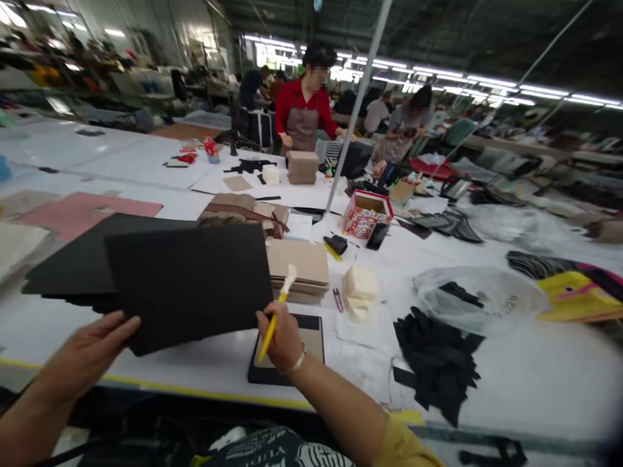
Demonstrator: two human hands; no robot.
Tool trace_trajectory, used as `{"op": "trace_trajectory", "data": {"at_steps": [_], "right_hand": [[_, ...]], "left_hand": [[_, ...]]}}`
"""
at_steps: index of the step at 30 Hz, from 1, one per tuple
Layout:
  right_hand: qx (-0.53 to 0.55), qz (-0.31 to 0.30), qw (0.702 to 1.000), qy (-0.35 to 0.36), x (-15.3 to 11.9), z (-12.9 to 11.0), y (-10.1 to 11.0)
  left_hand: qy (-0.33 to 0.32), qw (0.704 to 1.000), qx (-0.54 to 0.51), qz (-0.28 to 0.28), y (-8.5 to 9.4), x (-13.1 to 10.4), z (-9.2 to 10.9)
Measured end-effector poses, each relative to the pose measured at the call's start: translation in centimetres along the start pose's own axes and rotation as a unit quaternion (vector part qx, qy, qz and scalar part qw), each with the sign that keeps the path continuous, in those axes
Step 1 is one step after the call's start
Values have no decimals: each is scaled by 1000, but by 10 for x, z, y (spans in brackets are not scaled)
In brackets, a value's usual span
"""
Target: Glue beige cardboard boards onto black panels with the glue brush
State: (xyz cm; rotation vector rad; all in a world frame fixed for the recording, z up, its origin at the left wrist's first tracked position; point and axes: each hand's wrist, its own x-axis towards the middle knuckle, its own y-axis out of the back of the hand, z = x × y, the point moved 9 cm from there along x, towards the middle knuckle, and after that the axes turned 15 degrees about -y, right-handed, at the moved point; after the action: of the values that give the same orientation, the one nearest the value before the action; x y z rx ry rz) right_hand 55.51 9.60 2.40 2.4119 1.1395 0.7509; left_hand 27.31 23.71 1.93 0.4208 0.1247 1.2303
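My left hand (pixel 90 353) grips the lower left corner of a large black sheet (pixel 189 282), lifted above the table. My right hand (pixel 281 337) pinches the sheet's lower right edge while also holding a yellow-handled brush (pixel 278 310), bristles pointing up. Under my right hand lies a black board with a tan panel (pixel 311 340) on it. A pile of more black sheets (pixel 78 263) lies at the left, partly behind the lifted sheet.
A stack of tan cardboard panels (pixel 299 266) sits behind the sheet. A cream sponge block (pixel 360 288), black cut pieces (pixel 438 360), a clear plastic bag (pixel 479 298) and a red box (pixel 365 214) lie to the right. Two people work across the table (pixel 160 373).
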Motion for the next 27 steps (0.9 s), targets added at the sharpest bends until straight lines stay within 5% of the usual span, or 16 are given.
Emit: {"op": "trace_trajectory", "data": {"at_steps": [2, 5, 9, 14, 27], "right_hand": [[-83, 16, 996, 4, -47, 51, 26], [-199, 17, 978, -63, -103, 137, 44], [-291, -14, 950, -113, -139, 211, 36], [-335, -15, 934, -126, -143, 246, 24], [-373, -122, 906, -161, -137, 268, 11]], "left_hand": [[33, 985, 70, -156, -69, -30, -24], [69, 950, 43, -301, -169, -69, -73], [51, 936, 63, -341, -252, -79, -132], [12, 940, 121, -319, -278, -63, -156], [25, 928, 199, -312, -275, -57, -164]]}}
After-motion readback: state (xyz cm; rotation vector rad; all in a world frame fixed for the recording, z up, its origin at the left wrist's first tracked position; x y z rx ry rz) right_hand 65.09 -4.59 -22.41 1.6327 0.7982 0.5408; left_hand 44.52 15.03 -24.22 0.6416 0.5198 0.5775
